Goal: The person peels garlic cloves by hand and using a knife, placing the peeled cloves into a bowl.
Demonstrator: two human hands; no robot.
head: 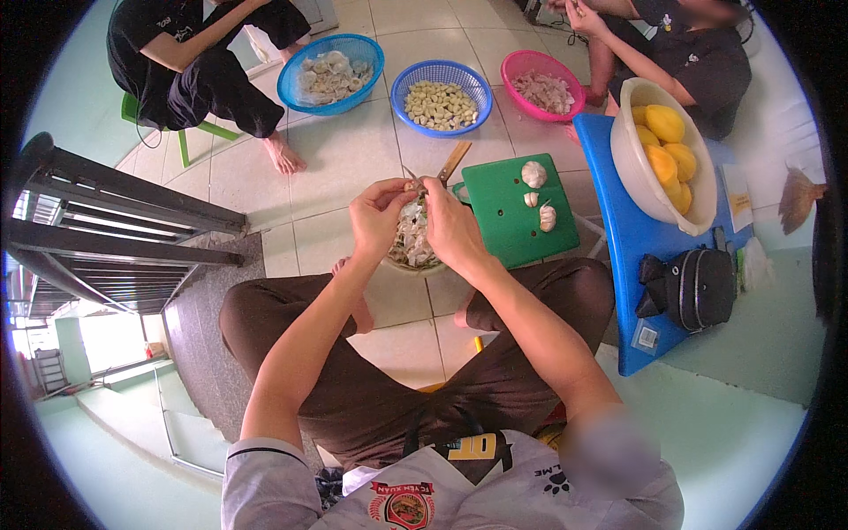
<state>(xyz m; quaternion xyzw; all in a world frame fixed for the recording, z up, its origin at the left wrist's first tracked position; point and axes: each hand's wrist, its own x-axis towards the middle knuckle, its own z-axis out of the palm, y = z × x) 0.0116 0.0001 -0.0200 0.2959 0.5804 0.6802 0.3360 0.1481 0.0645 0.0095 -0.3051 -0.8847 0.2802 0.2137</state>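
Note:
Both hands meet above a bowl (434, 268) heaped with papery garlic skins (412, 240). Between the fingertips of my left hand (376, 215) is a small brownish piece, apparently a garlic clove (412, 187), partly hidden. My right hand (454, 225) grips a small knife, whose thin metal blade (412, 176) points up beside the clove. A wooden handle (456, 161) juts out beyond the right hand; my fingers hide whether it belongs to that blade. To the right, a green cutting board (510, 228) bears a garlic bulb (533, 174), a small clove (530, 199) and a partial bulb (547, 218).
Ahead on the tiles stand a blue basket (487, 99) of peeled cloves and blue (377, 63) and pink (507, 73) baskets of skins. Two people sit beyond. A blue table (606, 252) at right holds a mango basin (626, 152) and black bag (705, 291). Metal railing (132, 179) stands left.

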